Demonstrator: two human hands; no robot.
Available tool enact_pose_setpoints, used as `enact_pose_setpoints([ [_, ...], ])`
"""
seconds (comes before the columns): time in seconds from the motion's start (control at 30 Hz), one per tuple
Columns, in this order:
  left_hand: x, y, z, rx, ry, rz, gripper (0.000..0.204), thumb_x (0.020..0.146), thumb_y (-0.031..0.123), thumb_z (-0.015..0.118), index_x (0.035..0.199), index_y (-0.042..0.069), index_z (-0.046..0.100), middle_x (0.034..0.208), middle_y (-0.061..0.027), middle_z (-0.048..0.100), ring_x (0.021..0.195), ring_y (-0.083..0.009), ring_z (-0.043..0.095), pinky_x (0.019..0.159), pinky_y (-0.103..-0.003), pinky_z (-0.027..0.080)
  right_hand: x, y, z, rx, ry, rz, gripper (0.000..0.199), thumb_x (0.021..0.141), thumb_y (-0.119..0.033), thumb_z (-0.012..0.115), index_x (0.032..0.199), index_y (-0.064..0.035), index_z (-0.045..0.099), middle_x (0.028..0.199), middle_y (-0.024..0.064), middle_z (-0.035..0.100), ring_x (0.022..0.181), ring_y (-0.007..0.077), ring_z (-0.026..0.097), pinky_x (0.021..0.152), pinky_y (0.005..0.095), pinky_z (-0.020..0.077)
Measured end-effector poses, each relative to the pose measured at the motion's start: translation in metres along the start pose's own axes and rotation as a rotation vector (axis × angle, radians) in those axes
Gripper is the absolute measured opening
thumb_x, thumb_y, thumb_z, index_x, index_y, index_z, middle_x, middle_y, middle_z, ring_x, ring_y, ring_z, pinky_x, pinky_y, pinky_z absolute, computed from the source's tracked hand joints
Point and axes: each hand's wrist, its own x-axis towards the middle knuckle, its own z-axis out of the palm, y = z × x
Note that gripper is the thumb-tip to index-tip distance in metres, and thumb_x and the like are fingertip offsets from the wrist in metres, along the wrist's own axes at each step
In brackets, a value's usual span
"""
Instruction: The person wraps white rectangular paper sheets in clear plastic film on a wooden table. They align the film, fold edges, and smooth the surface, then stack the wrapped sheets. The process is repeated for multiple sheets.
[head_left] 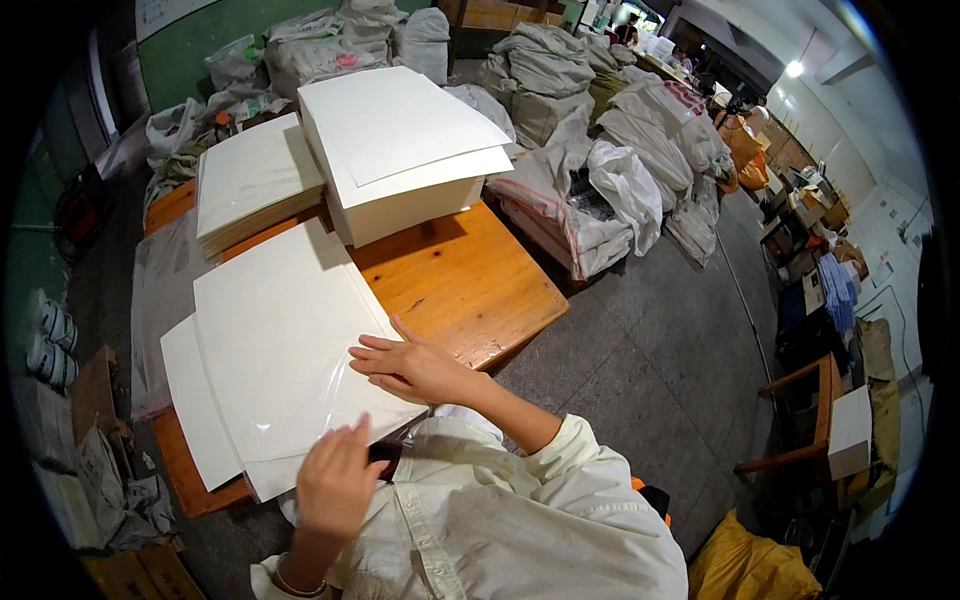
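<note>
A wooden table (470,280) carries everything, set near the person so both hands reach it without stretching. At its far end stands a tall stack of white sheets (400,160), with a lower stack (255,180) to its left, both out of the way of the working space. Nearest the person lies a big white sheet (280,340) under a glossy clear film (300,420), on top of another sheet (195,400) that sticks out to the left. The right hand (410,365) lies flat and open on the sheet's right edge, fingers spread, seemingly pinning it in place. The left hand (335,480) hovers at the near edge, fingers loosely curled; whether it grips the film I cannot tell.
</note>
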Motion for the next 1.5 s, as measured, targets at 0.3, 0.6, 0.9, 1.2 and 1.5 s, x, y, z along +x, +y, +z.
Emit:
enact_pose_setpoints([
  [0.3,-0.005,-0.071,-0.023,-0.184,-0.144,-0.193,0.035,0.07,0.02,0.078,0.098,0.004,0.067,0.096,-0.0124,0.066,0.098,-0.0295,0.059,0.095,-0.042,0.041,-0.003,0.003,0.004,0.033,-0.001,-0.008,0.033,0.096,-0.022,0.053,0.126,-0.0108,0.059,0.137,0.0062,0.053,0.133,0.0247,0.043,0.115,0.0566,0.0146],
  [0.6,-0.016,-0.091,-0.033,-0.281,-0.253,-0.32,0.016,0.07,0.016,0.076,0.073,0.003,0.067,0.073,-0.0087,0.062,0.076,-0.0267,0.056,0.075,-0.036,0.043,-0.003,0.002,0.003,0.031,-0.002,-0.008,0.032,0.096,-0.025,0.051,0.124,-0.0096,0.059,0.136,0.007,0.054,0.132,0.0242,0.044,0.114,0.0577,0.0148],
  [0.9,-0.051,-0.071,-0.047,0.011,-0.039,-0.23,0.008,0.074,0.007,0.069,0.081,0.003,0.07,0.071,-0.0115,0.06,0.073,-0.0278,0.056,0.069,-0.038,0.043,-0.003,0.005,0.01,0.009,0.045,0.015,0.031,0.095,-0.023,0.054,0.122,-0.0102,0.06,0.135,0.0073,0.055,0.131,0.0237,0.045,0.114,0.0553,0.0185],
  [1.2,-0.061,-0.024,-0.06,0.258,0.114,-0.061,0.006,0.079,0.008,0.07,0.082,0.004,0.068,0.07,-0.0065,0.061,0.068,-0.0252,0.054,0.071,-0.036,0.041,-0.007,0.008,-0.004,0.156,-0.028,-0.028,0.042,0.093,-0.036,0.056,0.126,-0.01,0.058,0.142,0.0109,0.048,0.139,0.0293,0.033,0.116,0.0549,0.0111],
  [1.5,-0.082,-0.043,-0.036,0.289,0.115,-0.176,0.019,0.079,0.009,0.072,0.098,0.009,0.072,0.072,-0.004,0.062,0.067,-0.0226,0.053,0.069,-0.036,0.041,-0.078,-0.014,-0.022,0.27,-0.108,-0.074,0.092,0.07,-0.047,0.077,0.146,-0.0144,0.036,0.156,0.0111,0.023,0.144,0.031,0.018,0.117,0.0528,0.0108],
])
